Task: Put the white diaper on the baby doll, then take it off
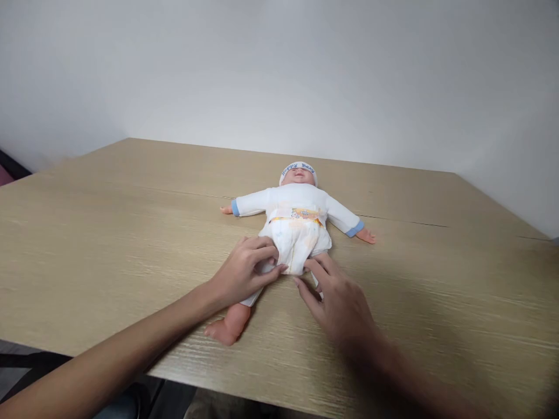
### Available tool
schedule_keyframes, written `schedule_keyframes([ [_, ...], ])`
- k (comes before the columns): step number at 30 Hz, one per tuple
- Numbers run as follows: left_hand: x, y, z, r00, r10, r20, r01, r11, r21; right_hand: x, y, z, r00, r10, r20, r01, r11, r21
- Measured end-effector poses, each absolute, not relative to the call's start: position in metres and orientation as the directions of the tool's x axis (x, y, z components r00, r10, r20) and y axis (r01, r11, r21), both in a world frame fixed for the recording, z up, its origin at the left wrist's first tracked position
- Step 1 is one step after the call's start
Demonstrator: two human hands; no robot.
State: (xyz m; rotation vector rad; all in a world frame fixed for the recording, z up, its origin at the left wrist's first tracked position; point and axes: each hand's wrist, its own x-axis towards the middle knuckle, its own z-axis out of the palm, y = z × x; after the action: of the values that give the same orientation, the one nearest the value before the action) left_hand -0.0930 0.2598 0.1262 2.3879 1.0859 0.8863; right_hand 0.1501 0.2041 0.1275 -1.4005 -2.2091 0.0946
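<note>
A baby doll (297,193) lies on its back with its arms spread, in a white top with blue cuffs and a white cap lettered "Happy Baby". Around its hips is a white diaper (299,235) with a coloured waistband. My left hand (248,265) pinches the diaper's lower edge at the left leg, thumb and fingers closed. At the diaper's right leg edge, my right hand (338,291) touches with curled fingertips, its thumb standing apart from them. The doll's left-side foot (231,326) shows below my left wrist; its other foot is hidden behind my right hand.
The doll rests on a light wooden table (131,233) with a thin seam running across it. A plain pale wall (279,75) stands behind the far edge. Dark items lie below the near edge at the lower left.
</note>
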Motion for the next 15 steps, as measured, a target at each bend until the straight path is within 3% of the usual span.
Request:
schedule_keyframes([
  [3, -0.0946, 0.2574, 0.124, 0.48, 0.755, 0.448, 0.507, -0.655, 0.56, 0.1493, 0.201, 0.1289, -0.329, 0.862, 0.385, 0.802, 0.47, -0.367],
  [15, -0.0914, 0.2507, 0.1319, 0.505, 0.781, 0.368, 0.521, -0.616, 0.591, 0.1481, 0.204, 0.1299, -0.271, 0.899, 0.344, 0.79, 0.412, -0.454],
])
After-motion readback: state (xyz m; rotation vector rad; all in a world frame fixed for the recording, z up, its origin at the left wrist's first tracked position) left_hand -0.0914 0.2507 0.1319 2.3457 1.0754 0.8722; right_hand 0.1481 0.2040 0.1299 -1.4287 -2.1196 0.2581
